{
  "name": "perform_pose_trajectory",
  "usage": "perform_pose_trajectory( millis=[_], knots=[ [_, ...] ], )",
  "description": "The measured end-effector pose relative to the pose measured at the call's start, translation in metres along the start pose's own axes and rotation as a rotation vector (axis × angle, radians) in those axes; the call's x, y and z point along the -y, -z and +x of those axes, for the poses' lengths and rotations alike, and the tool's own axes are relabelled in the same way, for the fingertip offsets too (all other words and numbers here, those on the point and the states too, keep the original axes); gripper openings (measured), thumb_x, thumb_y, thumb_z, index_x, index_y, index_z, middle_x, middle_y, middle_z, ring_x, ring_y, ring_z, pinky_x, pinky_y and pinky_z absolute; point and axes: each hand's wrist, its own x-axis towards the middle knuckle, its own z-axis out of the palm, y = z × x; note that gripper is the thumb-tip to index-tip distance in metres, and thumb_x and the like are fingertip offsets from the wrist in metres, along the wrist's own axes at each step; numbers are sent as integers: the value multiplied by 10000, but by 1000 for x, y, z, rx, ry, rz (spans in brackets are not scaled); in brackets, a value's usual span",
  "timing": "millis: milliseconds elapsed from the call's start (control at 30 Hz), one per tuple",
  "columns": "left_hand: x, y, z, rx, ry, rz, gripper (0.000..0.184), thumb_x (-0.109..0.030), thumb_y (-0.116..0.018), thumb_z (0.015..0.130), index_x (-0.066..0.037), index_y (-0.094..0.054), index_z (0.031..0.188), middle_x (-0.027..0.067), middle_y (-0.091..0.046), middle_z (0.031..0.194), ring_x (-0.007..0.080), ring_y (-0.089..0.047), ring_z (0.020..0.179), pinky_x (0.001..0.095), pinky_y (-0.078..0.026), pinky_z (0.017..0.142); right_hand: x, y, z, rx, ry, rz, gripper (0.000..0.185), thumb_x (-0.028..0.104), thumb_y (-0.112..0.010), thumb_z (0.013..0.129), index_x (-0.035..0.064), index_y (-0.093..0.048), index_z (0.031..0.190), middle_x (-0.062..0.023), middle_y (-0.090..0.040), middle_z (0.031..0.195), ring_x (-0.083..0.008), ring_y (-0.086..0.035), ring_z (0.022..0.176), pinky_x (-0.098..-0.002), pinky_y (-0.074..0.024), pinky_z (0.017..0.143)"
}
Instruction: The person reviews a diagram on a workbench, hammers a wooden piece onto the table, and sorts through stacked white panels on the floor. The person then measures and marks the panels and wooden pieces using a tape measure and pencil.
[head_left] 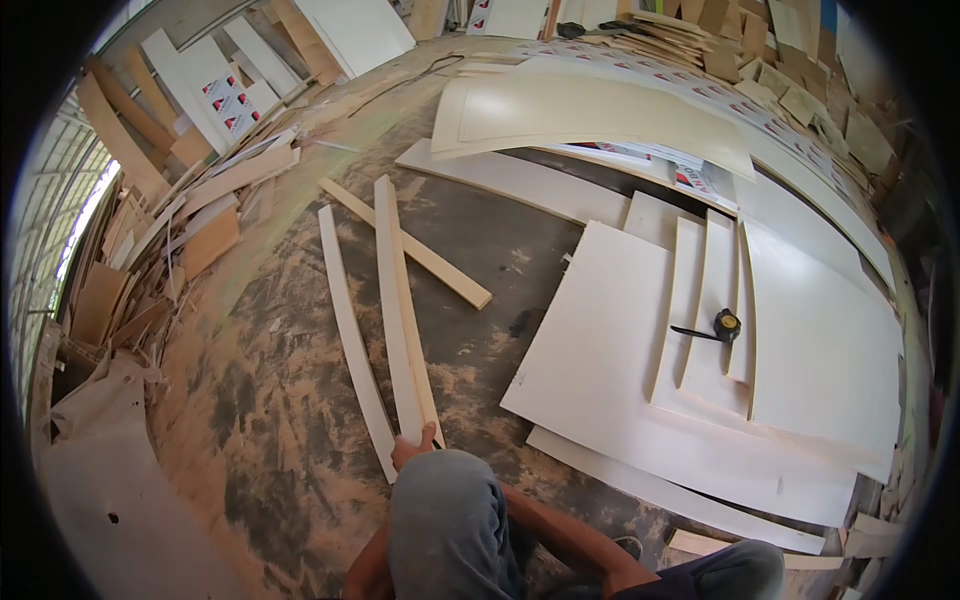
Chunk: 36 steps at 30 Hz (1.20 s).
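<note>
A long white strip with a bare wood edge (397,300) lies on the dusty floor, pointing away from me. My left hand (411,449) grips its near end, just beyond my knee, with the thumb on top. To its left lies a narrower white strip (350,335), and a light wood strip (445,268) passes at a slant beyond it. My right hand is hidden behind my raised knee; only the forearm shows.
Large white panels (600,320) are stacked on the right, with narrow strips and a black tape measure (727,324) on top. A cream sheet (580,115) lies farther back. Offcuts (215,240) are piled at the left, more boards (800,95) at the back right.
</note>
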Motion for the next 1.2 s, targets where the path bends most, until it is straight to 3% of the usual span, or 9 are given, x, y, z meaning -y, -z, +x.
perform_pose_trajectory(
  millis=[233,400,433,500,567,600,667,900,1200],
  knots=[
    [-7,-2,-3,12,32,-24,686,-543,-739,769,43,-623,1104,233,-671,972,381,-671,905,514,-523,812,7,11,-3,37,13,-136,535,334,-722,815,-4,-544,1188,-220,-590,1204,-324,-580,1122,-409,-449,924],
    [1,-2,23,-21,43,124,671,-509,-687,815,26,-595,1209,233,-675,1000,376,-670,911,513,-520,808,0,1,-5,-111,8,-28,519,335,-711,822,19,-543,1198,-225,-599,1188,-316,-583,1121,-408,-443,937],
    [30,-2,56,43,-308,311,648,-495,-649,848,29,-584,1223,224,-675,979,364,-673,903,501,-524,799,0,-1,-6,-111,7,-28,519,335,-711,822,19,-543,1198,-225,-599,1188,-316,-583,1121,-408,-443,937],
    [18,7,58,110,-661,495,625,-481,-611,880,31,-574,1237,214,-675,958,352,-676,894,489,-527,791,2,-3,-13,-111,1,-3,498,321,-707,826,18,-547,1186,-216,-603,1169,-304,-585,1098,-401,-446,921],
    [-25,14,57,433,-19,-697,499,-380,-579,932,24,-552,1223,194,-652,943,309,-683,861,454,-550,735,3,-4,-23,-101,-17,25,477,308,-704,829,16,-550,1173,-208,-606,1150,-292,-586,1075,-394,-449,906],
    [-33,19,64,433,-19,-697,499,-380,-579,932,24,-552,1223,194,-652,943,309,-683,861,454,-550,735,2,-6,-27,-96,-25,36,466,301,-703,831,16,-552,1167,-204,-608,1141,-286,-587,1064,-391,-450,898],
    [-42,33,82,791,15,-813,413,-268,-627,919,20,-520,1195,188,-617,965,298,-678,847,423,-579,682,0,-9,-34,-92,-36,65,445,287,-699,835,14,-556,1155,-196,-612,1122,-274,-589,1041,-383,-453,882],
    [-48,27,81,677,-283,-795,629,-115,-741,818,10,-346,1291,192,-604,995,295,-678,801,409,-604,661,-2,-14,-40,-88,-60,120,371,240,-688,847,9,-569,1112,-167,-624,1055,-233,-594,961,-358,-463,827],
    [-17,56,49,410,-583,-464,584,-116,-780,763,-20,-435,1225,158,-631,1016,244,-668,834,356,-548,689,9,-23,-40,-157,-74,257,275,179,-674,864,3,-586,1057,-130,-641,970,-180,-601,859,-326,-477,756]
  ],
)
